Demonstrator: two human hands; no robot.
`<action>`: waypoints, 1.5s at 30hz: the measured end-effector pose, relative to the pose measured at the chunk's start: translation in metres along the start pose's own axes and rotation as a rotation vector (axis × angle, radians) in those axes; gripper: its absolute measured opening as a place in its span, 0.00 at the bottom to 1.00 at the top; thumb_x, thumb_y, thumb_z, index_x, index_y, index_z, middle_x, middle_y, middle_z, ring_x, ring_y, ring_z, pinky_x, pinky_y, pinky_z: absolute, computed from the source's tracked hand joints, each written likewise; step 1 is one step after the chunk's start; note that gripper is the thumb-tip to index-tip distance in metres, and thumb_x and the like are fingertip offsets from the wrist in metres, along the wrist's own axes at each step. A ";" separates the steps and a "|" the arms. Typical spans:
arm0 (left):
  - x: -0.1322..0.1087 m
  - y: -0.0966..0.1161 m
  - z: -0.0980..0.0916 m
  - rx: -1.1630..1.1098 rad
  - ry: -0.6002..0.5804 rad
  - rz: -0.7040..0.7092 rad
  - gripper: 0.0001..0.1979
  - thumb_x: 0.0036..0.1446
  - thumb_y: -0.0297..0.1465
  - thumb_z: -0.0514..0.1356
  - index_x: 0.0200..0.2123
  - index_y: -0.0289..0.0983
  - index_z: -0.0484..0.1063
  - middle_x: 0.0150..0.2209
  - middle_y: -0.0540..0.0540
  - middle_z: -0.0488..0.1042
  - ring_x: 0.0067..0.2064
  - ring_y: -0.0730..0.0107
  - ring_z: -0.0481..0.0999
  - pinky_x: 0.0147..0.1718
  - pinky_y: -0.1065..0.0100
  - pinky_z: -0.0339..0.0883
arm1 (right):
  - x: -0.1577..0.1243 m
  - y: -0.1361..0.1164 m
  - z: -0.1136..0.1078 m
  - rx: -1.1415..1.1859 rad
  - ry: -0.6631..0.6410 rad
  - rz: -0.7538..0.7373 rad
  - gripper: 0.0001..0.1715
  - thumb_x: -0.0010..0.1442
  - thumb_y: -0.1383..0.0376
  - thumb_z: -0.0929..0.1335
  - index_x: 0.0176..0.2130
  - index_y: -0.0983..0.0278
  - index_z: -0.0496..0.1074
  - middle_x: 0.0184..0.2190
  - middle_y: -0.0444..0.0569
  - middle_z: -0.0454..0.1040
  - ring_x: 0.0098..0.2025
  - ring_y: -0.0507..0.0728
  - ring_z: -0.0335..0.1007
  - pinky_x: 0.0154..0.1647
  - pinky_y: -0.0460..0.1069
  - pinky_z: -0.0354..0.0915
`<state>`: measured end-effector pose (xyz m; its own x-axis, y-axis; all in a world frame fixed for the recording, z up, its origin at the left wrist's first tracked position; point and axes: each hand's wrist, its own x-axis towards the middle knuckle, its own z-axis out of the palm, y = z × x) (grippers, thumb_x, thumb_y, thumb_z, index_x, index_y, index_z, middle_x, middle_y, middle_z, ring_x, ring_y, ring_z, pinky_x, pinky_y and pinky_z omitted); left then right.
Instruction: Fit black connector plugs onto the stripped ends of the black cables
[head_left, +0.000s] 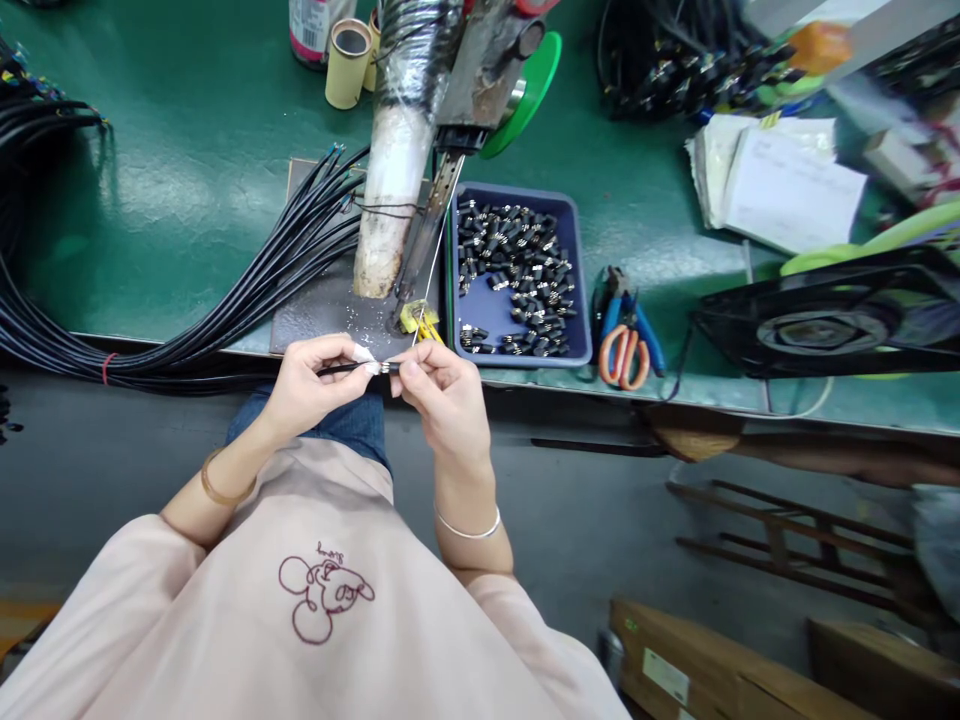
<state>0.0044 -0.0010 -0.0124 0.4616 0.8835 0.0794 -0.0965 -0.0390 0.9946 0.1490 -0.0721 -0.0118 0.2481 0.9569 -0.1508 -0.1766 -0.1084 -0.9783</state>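
Note:
My left hand (315, 385) is closed on the end of a black cable (336, 369), with white wrapping on one fingertip. My right hand (444, 392) pinches a small black connector (393, 368) whose metal end faces the cable end. The two ends meet or nearly meet between my fingertips; the exact contact is too small to tell. Just beyond my hands, a soldering tool (435, 225) points down at a yellow sponge-like piece (417, 318). A blue tray (577, 290) of many similar connectors stands to the right of it. A bundle of black cables (247, 300) lies at the left.
Orange-handled cutters (624, 358) and blue-handled pliers (649, 335) lie right of the tray. Farther right are papers (795, 185) and a black fan (832, 310). A wrapped pipe (390, 190) rises beside the soldering tool. Cardboard boxes (697, 660) stand on the floor.

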 end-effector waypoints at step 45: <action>0.002 -0.001 0.008 0.191 0.037 0.069 0.08 0.50 0.27 0.61 0.21 0.35 0.66 0.21 0.54 0.60 0.21 0.82 0.55 0.18 0.76 0.50 | -0.015 0.007 -0.002 -1.108 0.221 -0.841 0.09 0.66 0.67 0.67 0.42 0.59 0.78 0.24 0.43 0.78 0.22 0.49 0.67 0.28 0.46 0.60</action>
<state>0.0123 -0.0034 -0.0127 0.4265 0.8922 0.1484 0.0436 -0.1841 0.9819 0.1459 -0.0878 -0.0171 0.0637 0.7908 0.6088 0.9025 0.2147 -0.3734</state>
